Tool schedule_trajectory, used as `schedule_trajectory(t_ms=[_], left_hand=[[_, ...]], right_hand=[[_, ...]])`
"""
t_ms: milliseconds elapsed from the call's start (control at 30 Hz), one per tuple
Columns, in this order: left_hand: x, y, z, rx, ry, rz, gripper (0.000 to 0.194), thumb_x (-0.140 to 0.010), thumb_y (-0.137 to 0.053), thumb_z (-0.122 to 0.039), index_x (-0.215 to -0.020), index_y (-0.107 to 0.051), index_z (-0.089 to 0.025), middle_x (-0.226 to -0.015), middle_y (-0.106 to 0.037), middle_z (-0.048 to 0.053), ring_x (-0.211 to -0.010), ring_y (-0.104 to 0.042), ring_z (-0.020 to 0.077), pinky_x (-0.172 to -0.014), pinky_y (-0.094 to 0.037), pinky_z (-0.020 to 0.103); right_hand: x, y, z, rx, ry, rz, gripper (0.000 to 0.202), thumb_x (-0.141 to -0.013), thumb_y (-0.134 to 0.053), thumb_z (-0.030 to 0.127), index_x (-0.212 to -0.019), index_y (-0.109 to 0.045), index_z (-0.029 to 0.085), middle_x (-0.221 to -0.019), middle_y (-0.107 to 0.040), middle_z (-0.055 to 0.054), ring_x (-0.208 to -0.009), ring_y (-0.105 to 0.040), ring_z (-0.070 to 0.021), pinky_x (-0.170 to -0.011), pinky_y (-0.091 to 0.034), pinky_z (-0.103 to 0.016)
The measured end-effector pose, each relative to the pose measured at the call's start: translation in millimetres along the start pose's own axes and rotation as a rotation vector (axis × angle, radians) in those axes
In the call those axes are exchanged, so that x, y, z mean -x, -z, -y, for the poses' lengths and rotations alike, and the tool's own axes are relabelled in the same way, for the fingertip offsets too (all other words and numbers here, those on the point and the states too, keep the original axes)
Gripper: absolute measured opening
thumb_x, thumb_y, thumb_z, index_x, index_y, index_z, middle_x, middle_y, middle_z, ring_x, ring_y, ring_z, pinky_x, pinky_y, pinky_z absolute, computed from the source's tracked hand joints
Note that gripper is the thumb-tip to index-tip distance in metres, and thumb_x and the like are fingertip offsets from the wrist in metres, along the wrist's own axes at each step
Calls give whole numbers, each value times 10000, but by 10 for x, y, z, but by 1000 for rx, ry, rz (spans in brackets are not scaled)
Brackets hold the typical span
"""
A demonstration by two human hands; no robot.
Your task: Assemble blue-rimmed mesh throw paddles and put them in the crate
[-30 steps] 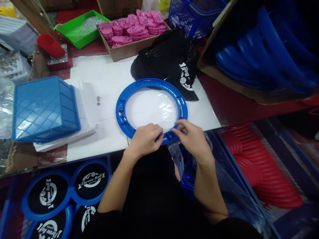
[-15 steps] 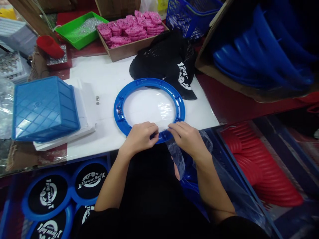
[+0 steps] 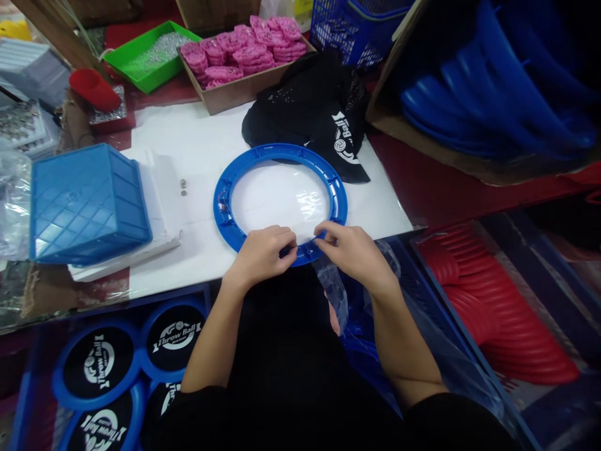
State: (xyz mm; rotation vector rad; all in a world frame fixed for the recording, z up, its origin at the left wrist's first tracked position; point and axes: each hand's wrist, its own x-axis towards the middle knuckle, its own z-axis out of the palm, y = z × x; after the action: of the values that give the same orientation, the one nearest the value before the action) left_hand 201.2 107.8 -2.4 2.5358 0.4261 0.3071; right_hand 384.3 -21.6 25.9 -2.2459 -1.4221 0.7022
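A blue plastic ring (image 3: 224, 219) lies on the white sheet at the table's front edge, its ribbed side up, with a small part and thin wires in its left side. My left hand (image 3: 271, 250) is closed at the ring's near edge; anything inside its curled fingers is hidden. At the near right part of the ring, my right hand (image 3: 350, 250) has its thumb and index finger close together in a pinch, and what they hold is too small to tell. Black printed fabric (image 3: 305, 113) lies behind the ring. Small silver discs (image 3: 183, 183) sit to its left.
An upturned blue bin (image 3: 89, 203) stands at left. Behind are a green tray (image 3: 141, 78) and a box of pink pieces (image 3: 235, 94). Blue rings fill a carton (image 3: 394, 122) at right. Below the table are finished-looking black discs (image 3: 98, 363) and red rings (image 3: 498, 313).
My right hand's fingers have lifted and curled slightly at the ring. My left hand stays nearly in place. The whole view has shifted a little.
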Motion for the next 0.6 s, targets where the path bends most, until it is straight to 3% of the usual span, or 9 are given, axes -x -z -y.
schedule_trajectory(t_ms=[167, 400, 600], left_hand=[[0, -10, 8, -1, -3, -11, 93, -939, -597, -213, -848, -618, -213, -849, -691, -6, -833, -645, 170, -666, -377, 300], [14, 37, -1, 5, -5, 22, 108, -963, -583, -249, -880, -636, -207, -868, -699, 9, -855, -652, 183, -692, -405, 304], [-102, 42, -180, -127, 75, 87, 292, -1035, -542, -393, -859, -661, -193, -869, -702, 44, -842, -666, 217, -642, -393, 325]], right_hand=[[-32, 73, -20, -7, 58, 74, 76, -976, -620, 291, -997, -691, 273, -694, -654, 53, -668, -583, -154, -641, -342, -292], [17, -25, -65, 10, 43, -4, 133, -977, -619, 307, -1079, -697, 270, -777, -701, 28, -709, -616, -173, -676, -362, -309], [8, -20, 1, 100, 45, 15, 118, -985, -587, 276, -1048, -685, 279, -773, -702, 18, -730, -630, -196, -642, -333, -302]])
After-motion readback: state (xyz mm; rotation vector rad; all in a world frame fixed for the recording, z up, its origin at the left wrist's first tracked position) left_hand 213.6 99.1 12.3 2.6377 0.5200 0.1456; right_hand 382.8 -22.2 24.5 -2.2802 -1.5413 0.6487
